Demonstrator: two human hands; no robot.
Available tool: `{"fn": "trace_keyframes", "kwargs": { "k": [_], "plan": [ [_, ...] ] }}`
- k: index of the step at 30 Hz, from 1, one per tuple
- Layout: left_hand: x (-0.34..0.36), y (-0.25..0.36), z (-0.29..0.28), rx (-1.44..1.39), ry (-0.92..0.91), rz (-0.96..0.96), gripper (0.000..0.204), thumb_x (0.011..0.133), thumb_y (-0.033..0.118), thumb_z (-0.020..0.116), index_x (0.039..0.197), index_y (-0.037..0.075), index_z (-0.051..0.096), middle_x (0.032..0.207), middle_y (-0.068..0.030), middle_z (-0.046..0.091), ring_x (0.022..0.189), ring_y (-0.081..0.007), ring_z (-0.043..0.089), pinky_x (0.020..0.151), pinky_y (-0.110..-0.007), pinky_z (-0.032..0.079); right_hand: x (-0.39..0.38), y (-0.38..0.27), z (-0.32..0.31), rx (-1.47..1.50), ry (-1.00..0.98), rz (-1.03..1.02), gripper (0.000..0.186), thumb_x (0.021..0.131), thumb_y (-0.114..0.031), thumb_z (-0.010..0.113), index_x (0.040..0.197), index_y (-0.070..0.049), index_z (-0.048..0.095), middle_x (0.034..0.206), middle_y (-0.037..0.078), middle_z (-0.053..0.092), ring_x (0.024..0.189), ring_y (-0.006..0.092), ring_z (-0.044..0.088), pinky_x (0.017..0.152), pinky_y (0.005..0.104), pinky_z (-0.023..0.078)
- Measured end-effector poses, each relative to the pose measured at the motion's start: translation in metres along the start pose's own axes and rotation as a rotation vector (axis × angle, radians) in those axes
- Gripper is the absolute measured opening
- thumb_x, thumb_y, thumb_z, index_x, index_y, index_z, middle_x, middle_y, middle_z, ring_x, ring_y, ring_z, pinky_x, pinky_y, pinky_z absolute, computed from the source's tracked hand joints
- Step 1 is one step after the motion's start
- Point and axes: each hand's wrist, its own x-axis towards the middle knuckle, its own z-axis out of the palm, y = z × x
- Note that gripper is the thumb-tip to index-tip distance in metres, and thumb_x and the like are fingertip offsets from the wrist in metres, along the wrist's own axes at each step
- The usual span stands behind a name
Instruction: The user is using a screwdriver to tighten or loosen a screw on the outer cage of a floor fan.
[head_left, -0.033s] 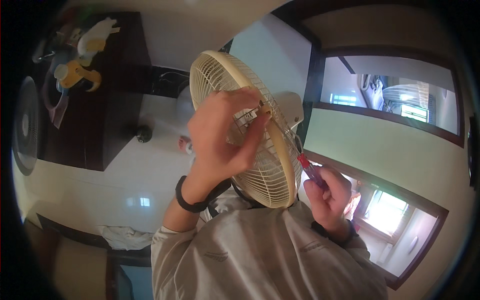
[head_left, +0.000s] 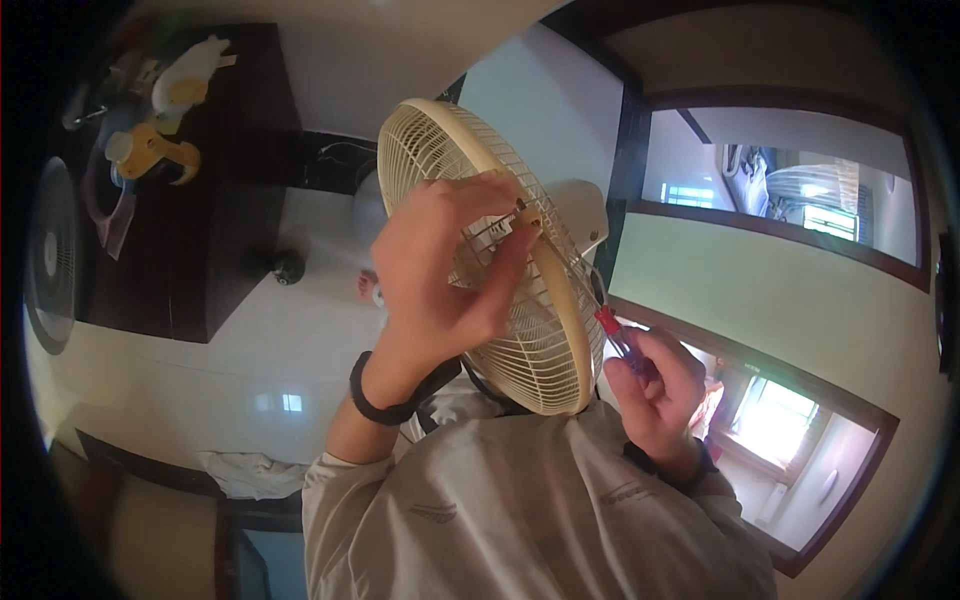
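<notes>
A cream fan with a wire guard and a thick rim stands upright in front of me. My left hand is at the rim, thumb and fingertips closed around a small rim clip. A dark band circles that wrist. In my right hand is a screwdriver with a red and purple see-through handle. Its thin shaft slants up and left along the guard toward the clip. Where the tip ends is hidden behind the rim.
On the left, a dark cabinet carries a yellow plastic object and other items. Another round fan is at the far left edge. A dark round object lies on the floor; a pale cloth is at lower left. Windowed openings stand right.
</notes>
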Motion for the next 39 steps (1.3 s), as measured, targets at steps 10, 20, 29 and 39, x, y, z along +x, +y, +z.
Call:
{"fn": "trace_keyframes", "kwargs": {
  "k": [10,20,29,39],
  "plan": [
    [0.002,-0.004,0.004,0.020,0.030,0.059,0.028,0.063,-0.009,0.074,0.086,0.001,0.061,0.086,-0.0145,0.070,0.080,-0.0274,0.068,0.071,-0.032,0.052,0.012,-0.007,-0.005,-0.096,-0.074,-0.111,0.012,0.076,-0.002,0.071,0.085,0.005,0.067,0.058,0.007,0.056,0.046,0.0187,0.052,0.046,0.0292,0.039],
    [0.007,-0.007,0.015,-0.022,0.003,0.074,0.026,0.068,-0.011,0.071,0.085,0.000,0.054,0.084,-0.0163,0.066,0.084,-0.0257,0.067,0.077,-0.032,0.051,-0.012,0.013,0.000,0.274,0.017,0.098,0.037,0.098,-0.027,0.044,0.080,0.003,0.056,0.064,0.010,0.055,0.050,0.0201,0.052,0.048,0.0326,0.040],
    [0.013,-0.008,0.017,-0.034,0.070,0.084,0.024,0.062,-0.009,0.073,0.076,0.002,0.056,0.076,-0.0138,0.068,0.074,-0.0246,0.068,0.065,-0.029,0.051,0.000,0.011,0.003,-0.029,0.047,-0.134,0.020,0.082,-0.004,0.068,0.093,0.005,0.054,0.076,0.012,0.058,0.053,0.0144,0.049,0.048,0.0276,0.041],
    [0.009,-0.006,0.017,0.011,0.061,0.073,0.023,0.066,-0.008,0.073,0.078,0.002,0.056,0.080,-0.0117,0.067,0.074,-0.0222,0.068,0.066,-0.028,0.052,0.006,0.003,-0.005,-0.155,-0.008,-0.225,0.039,0.077,0.006,0.070,0.115,0.007,0.061,0.074,0.011,0.066,0.053,0.0128,0.057,0.048,0.0244,0.043]
  ]
}}
